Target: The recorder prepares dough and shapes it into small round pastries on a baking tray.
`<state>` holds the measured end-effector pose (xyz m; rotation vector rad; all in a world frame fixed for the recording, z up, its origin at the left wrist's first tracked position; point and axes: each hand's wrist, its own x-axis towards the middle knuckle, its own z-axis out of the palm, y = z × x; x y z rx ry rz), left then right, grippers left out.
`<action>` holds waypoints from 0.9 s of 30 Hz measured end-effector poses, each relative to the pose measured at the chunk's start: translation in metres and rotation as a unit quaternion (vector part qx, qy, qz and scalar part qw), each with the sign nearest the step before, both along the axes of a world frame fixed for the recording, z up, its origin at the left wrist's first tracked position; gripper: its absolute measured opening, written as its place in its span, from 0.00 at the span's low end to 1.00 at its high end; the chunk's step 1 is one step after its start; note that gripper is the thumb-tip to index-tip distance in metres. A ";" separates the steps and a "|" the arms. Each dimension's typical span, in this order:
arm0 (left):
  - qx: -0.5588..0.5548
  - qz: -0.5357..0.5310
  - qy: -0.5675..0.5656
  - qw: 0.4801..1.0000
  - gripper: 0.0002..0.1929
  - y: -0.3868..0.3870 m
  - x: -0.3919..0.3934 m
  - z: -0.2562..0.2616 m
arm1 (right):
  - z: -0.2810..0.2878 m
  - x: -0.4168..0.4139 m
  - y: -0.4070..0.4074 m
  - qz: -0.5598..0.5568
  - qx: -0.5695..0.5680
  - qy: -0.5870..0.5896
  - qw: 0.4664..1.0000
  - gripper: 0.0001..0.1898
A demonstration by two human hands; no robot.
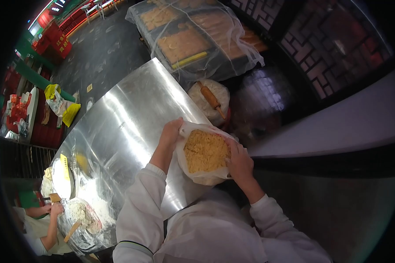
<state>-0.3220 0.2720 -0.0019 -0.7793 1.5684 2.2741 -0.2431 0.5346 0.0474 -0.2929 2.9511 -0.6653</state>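
Note:
A translucent white plastic bag (204, 181) rests at the near right edge of the steel table, its mouth spread wide. Inside lies a yellowish-brown crumbly filling (205, 151). My left hand (171, 132) grips the bag's rim on the far left side. On the right side, my right hand (241, 164) holds the rim, with its fingertips curled over the edge beside the filling. The underside of the bag is partly hidden.
The steel table (128, 108) stretches leftward. At its left end, a co-worker's hands (54, 208) are near a floury bowl (84, 213). A wooden rolling pin (212, 98) lies on a white sack (197, 93) beyond the table. Plastic sheeting (223, 62) covers trays of food (184, 44).

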 end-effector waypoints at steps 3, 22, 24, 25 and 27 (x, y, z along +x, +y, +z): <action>-0.390 0.034 0.157 0.907 0.10 0.009 0.000 0.015 | -0.004 0.003 0.017 -0.048 -0.027 -0.039 0.998 0.32; -0.647 -0.145 0.406 0.629 0.15 0.043 0.079 0.060 | -0.020 -0.034 0.031 -0.055 -0.117 0.113 0.985 0.09; -0.599 -0.262 0.414 0.634 0.14 0.059 0.106 0.055 | -0.017 -0.026 0.044 -0.092 -0.154 0.128 0.975 0.12; -0.584 -0.312 0.405 0.630 0.14 0.066 0.121 0.049 | -0.025 -0.022 0.050 -0.108 -0.150 0.089 0.979 0.16; -0.561 -0.334 0.413 0.635 0.13 0.083 0.140 0.036 | -0.072 -0.014 0.075 -0.136 -0.179 0.041 0.973 0.17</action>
